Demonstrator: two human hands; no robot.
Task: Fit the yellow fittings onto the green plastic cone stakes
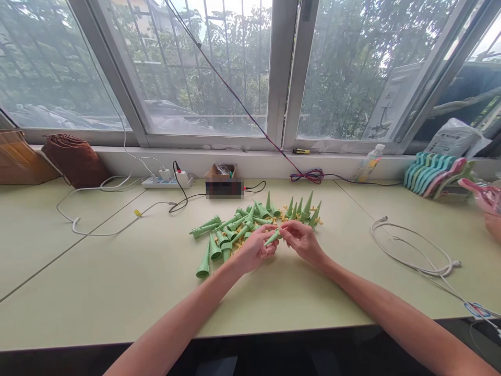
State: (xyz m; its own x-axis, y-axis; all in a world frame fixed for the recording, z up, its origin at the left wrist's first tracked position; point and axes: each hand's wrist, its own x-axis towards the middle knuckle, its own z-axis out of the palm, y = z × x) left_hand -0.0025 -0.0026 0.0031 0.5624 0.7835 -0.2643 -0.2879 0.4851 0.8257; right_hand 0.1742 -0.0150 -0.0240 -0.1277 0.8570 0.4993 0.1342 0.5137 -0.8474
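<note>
My left hand (pixel 255 249) and my right hand (pixel 302 241) meet over the pale green table (pixel 117 282), both closed on one green plastic cone spike (pixel 273 237) held between them. Behind the hands lies a heap of similar green cone spikes (pixel 230 232), some lying flat at the left. Several more stand upright with tips up (pixel 301 209) at the right. Small yellow bits (pixel 282 213) are scattered among them.
A small cardboard box (pixel 224 180) and a white power strip (pixel 167 181) sit by the window sill. White cables (pixel 415 250) loop on both sides. A brown bag (pixel 74 159) is at the left, a plastic bottle (pixel 368 163) and coloured plastic pieces (pixel 434 175) at the right. Another person's hand (pixel 492 224) shows at the right edge.
</note>
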